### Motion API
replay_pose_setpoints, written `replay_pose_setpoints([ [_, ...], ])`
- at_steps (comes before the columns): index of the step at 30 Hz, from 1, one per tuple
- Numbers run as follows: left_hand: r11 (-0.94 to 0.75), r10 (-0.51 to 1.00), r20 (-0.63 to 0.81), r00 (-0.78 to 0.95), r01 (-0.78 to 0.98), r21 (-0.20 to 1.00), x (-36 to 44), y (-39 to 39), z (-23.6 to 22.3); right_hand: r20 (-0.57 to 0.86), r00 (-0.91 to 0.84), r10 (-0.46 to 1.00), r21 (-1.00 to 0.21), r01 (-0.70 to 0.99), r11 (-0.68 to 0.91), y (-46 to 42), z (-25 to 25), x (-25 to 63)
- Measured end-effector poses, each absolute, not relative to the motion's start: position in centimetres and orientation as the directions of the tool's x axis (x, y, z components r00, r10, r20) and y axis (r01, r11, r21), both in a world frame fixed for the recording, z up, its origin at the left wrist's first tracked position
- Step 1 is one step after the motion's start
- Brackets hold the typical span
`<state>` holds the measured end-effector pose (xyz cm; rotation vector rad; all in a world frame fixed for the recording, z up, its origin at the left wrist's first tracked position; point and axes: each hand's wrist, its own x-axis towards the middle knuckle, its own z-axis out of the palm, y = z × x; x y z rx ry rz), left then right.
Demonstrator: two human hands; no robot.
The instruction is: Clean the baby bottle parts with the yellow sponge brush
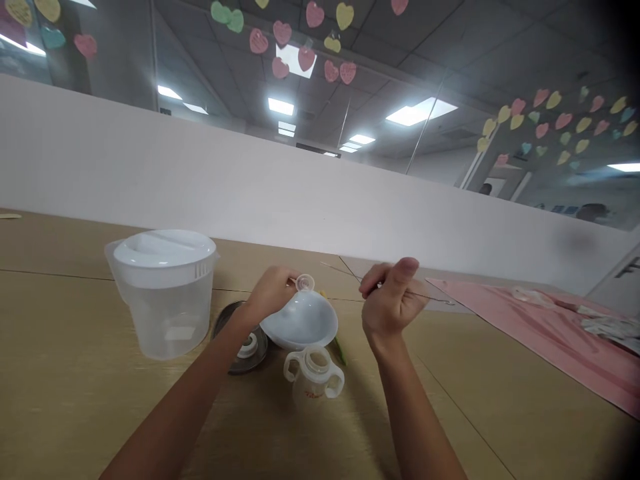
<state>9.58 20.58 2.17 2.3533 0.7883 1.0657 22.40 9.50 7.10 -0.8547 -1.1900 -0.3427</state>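
Observation:
My left hand [273, 288] is closed on a small clear round piece [305, 283], which looks like a baby bottle nipple, held over the far rim of a white bowl [303, 320]. To the right, my right hand [393, 300] is raised, its palm partly turned towards me. A thin twisted-wire rod [434, 298] runs through its fingers, with a small loop at the right end and the other end pointing left. On the table in front of the bowl stands a clear two-handled baby bottle [313, 380] without a lid. The left fingertips are partly hidden.
A clear pitcher [170, 320] with a white lid stands left. Under my left forearm is a dark round dish [257, 353] holding a white ring [249, 345]. A green-yellow stick [341, 351] lies beside the bowl. Pink cloth [535, 320] covers the right side; a white wall [280, 193] rises behind.

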Motion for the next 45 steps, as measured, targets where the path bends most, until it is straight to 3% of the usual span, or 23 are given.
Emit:
replay_pose_setpoints([
  [3, -0.736, 0.657, 0.518, 0.548, 0.318, 0.598, 9.7, 20.7, 2.0, 0.962, 0.232, 0.146, -0.268, 0.688, 0.674, 9.3, 6.5, 21.6],
  [6, -0.740, 0.651, 0.521, 0.553, 0.310, 0.597, 9.6, 20.8, 2.1, 0.973, 0.138, 0.186, -0.225, 0.747, 0.625, 9.7, 6.0, 21.3],
  [16, -0.766, 0.633, 0.558, 0.538, 0.327, 0.554, 9.5, 20.9, 2.0, 0.961, 0.102, 0.257, -0.231, 0.808, 0.542, 11.9, 4.5, 21.7],
  [28, -0.755, 0.620, 0.551, 0.558, 0.234, 0.612, 9.2, 20.9, 2.2, 0.942, 0.137, 0.307, -0.287, 0.802, 0.524, 11.9, 4.5, 21.8],
  [36, -0.814, 0.549, 0.574, 0.607, 0.231, 0.534, 9.4, 19.4, 3.3, 0.920, 0.106, 0.377, -0.303, 0.802, 0.514, 13.5, 3.0, 22.3],
  [40, -0.823, 0.532, 0.563, 0.632, 0.229, 0.520, 9.6, 19.4, 3.4, 0.915, 0.049, 0.400, -0.248, 0.851, 0.464, 14.7, 1.8, 22.7],
  [45, -0.818, 0.543, 0.538, 0.645, 0.260, 0.514, 9.6, 19.9, 3.0, 0.849, 0.092, 0.521, -0.372, 0.803, 0.465, 14.9, 2.0, 22.7],
])
